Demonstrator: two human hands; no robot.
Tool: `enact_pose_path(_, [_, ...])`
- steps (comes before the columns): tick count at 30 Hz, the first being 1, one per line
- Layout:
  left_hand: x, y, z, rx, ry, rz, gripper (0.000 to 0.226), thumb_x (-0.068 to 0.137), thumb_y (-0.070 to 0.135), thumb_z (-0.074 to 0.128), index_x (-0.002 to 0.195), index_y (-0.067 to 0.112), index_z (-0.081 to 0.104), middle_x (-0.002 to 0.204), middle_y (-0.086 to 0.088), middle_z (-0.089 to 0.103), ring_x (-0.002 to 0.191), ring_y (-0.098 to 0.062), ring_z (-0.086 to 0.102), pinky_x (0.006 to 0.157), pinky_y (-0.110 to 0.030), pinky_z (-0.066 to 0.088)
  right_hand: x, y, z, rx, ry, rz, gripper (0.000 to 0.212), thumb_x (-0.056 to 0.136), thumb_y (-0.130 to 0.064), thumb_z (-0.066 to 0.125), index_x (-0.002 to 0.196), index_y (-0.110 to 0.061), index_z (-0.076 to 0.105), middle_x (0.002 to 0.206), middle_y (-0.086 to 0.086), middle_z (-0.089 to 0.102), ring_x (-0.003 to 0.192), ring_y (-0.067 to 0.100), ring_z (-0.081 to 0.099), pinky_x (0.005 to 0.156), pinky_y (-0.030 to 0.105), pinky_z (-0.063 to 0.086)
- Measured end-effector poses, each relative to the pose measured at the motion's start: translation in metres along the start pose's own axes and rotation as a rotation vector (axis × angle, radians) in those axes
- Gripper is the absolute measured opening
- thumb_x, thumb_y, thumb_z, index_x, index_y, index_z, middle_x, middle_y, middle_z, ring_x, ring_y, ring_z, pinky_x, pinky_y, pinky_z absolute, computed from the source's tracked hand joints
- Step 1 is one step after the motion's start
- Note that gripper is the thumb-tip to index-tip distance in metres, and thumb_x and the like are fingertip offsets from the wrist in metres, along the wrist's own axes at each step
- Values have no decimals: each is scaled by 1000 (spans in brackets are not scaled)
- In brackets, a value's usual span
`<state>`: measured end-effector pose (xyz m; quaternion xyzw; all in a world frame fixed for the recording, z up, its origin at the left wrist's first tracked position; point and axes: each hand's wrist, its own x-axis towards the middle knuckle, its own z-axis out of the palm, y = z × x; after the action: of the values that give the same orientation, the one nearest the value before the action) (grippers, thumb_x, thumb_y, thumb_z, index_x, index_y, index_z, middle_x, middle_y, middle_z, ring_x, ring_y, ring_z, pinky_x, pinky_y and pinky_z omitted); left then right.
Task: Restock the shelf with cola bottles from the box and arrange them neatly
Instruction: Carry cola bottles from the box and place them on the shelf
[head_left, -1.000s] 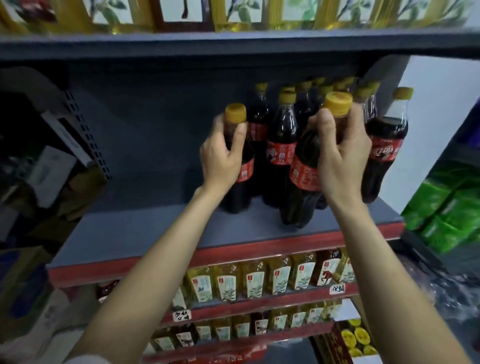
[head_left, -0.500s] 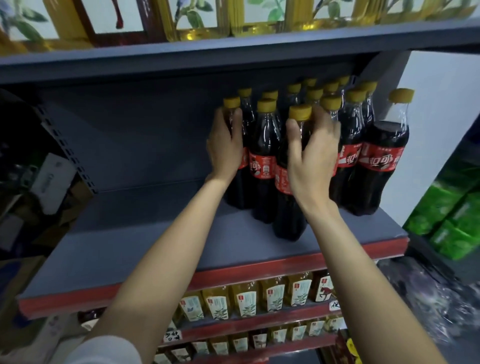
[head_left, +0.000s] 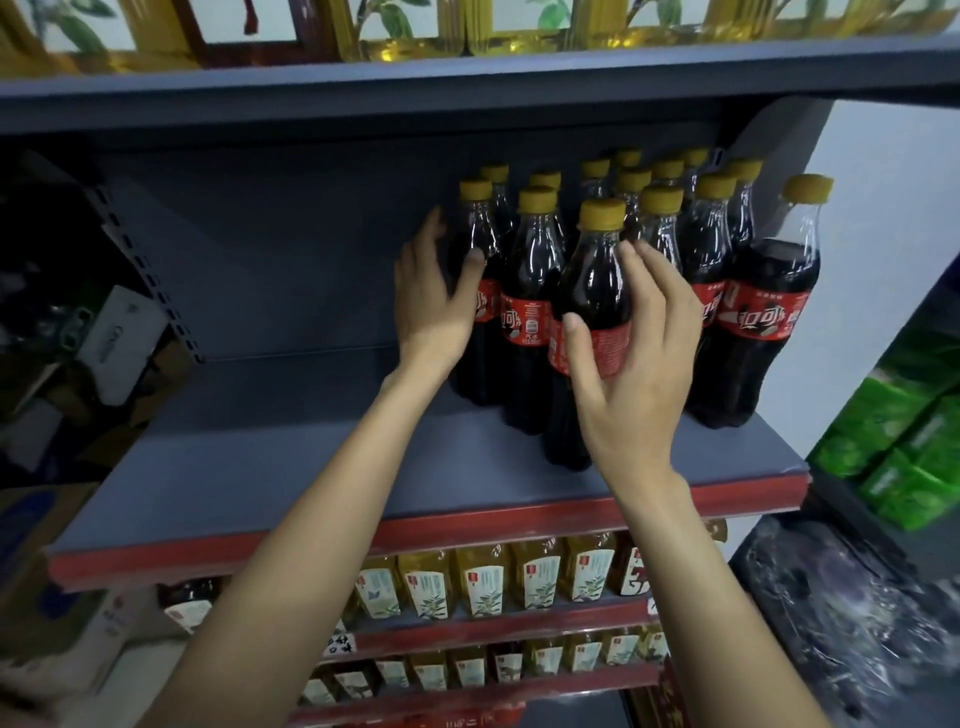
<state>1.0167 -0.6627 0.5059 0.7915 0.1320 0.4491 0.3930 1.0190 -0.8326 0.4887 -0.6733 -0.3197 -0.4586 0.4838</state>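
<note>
Several cola bottles (head_left: 706, 249) with yellow caps and red labels stand packed on the right half of a grey shelf (head_left: 260, 467) with a red front edge. My left hand (head_left: 431, 301) lies against the leftmost bottle (head_left: 478, 364), fingers straight along its left side, thumb across its front. My right hand (head_left: 628, 358) hovers with spread fingers just in front of the nearest bottle (head_left: 592, 280), which stands upright ahead of the row. Neither hand clasps a bottle. No box is visible.
The shelf's left half is bare. Yellow drink bottles (head_left: 483, 577) fill the lower shelves and oil bottles (head_left: 467, 31) the top one. Green packs (head_left: 909, 441) lie at the right, cardboard boxes (head_left: 124, 338) at the left, crumpled plastic wrap (head_left: 831, 597) at the lower right.
Both bottles were set down upright beside the group. My fingers have loosened from their necks and slid down, and my right hand has pulled back from its bottle.
</note>
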Motion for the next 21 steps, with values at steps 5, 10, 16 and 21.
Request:
enact_pose_path(5, [-53, 22, -48, -182, 217, 113, 33, 89, 32, 48, 119, 18, 52, 108, 7, 62, 107, -14, 59, 97, -39, 45, -12, -33, 2, 212, 105, -164, 21, 90, -7, 62, 111, -4, 57, 109, 6, 62, 101, 25, 58, 92, 37, 45])
enact_pose_path(10, [-120, 23, -119, -180, 397, 202, 14, 94, 17, 43, 99, 14, 56, 81, 17, 58, 74, -8, 57, 75, -26, 44, -44, -91, 15, 528, -15, -127, 10, 97, -15, 53, 103, -8, 56, 91, -4, 62, 81, 16, 59, 73, 30, 50])
enact_pose_path(16, [-224, -11, -228, 124, 355, 17, 8, 92, 24, 47, 92, 22, 55, 83, 19, 54, 69, -6, 52, 63, -16, 40, -131, -171, 33, 828, -510, 112, 12, 97, -20, 52, 100, -13, 61, 90, -12, 56, 75, 7, 57, 67, 19, 46])
enact_pose_path(21, [-334, -76, -332, 464, 81, -471, 25, 86, 42, 48, 103, 30, 62, 88, 13, 63, 79, -9, 59, 68, -26, 50, -237, -235, 63, 790, -1055, 90, 25, 93, -24, 51, 106, -7, 65, 99, 4, 68, 88, 14, 62, 76, 23, 50])
